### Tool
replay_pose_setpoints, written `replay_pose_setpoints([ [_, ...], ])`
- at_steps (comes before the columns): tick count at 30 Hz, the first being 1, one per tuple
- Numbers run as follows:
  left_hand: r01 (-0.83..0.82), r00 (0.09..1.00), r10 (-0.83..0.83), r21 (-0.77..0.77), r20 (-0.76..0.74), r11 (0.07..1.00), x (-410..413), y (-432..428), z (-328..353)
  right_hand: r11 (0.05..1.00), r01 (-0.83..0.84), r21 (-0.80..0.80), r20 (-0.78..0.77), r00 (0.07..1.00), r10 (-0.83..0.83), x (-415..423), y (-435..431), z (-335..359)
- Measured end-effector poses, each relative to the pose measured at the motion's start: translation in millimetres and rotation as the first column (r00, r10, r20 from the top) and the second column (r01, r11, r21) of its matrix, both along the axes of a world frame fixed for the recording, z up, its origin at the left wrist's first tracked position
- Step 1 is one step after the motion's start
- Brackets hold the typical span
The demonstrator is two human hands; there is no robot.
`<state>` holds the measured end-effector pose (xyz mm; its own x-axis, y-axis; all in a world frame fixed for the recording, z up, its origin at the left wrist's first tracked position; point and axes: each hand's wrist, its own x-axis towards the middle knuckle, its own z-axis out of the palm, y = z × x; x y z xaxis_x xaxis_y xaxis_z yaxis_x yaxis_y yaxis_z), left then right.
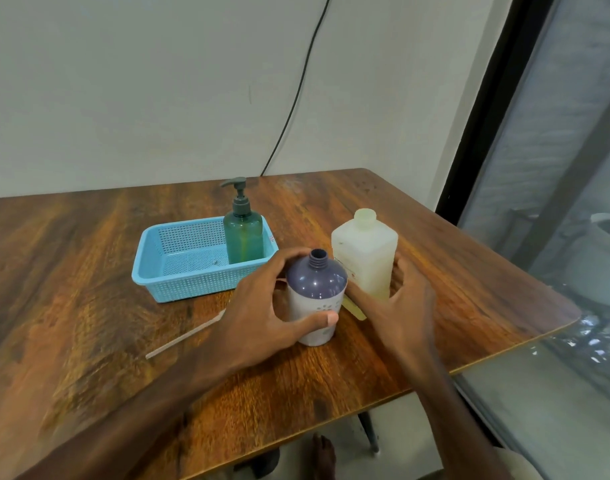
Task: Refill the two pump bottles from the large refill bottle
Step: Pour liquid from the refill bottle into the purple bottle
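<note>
The left hand (262, 306) clasped the uncapped purple bottle (315, 296), standing on the table (89, 271). At its 2 o'clock, the right hand (400, 306) curled loosely around the refill bottle (364, 254); firm grip unclear. The green pump bottle (244, 233) stood in the basket (179, 265) at 11 o'clock.

Bench (89, 271): brown wood-grain top, rounded corner at 3 o'clock, dark metal leg (369, 433) at 5. Wall (123, 81): plain pale, black cable (298, 95) hanging at 12. Window (573, 168): dark-framed glass, 1 to 4 o'clock.
</note>
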<state>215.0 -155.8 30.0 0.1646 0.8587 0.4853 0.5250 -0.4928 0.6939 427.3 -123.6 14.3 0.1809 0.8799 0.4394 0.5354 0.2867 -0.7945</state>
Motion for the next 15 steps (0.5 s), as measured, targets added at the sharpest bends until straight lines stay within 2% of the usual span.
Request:
replay_pose_setpoints([
  [9,0.016,0.998,-0.019,0.045,0.055,0.999,-2,-9,0,0.998,-0.015,0.068,0.163,0.987,0.003,35,-30,13],
  [15,0.012,0.999,-0.01,0.064,-0.033,0.998,-4,-10,0,0.993,-0.032,0.111,0.241,0.97,0.004,46,-44,25],
])
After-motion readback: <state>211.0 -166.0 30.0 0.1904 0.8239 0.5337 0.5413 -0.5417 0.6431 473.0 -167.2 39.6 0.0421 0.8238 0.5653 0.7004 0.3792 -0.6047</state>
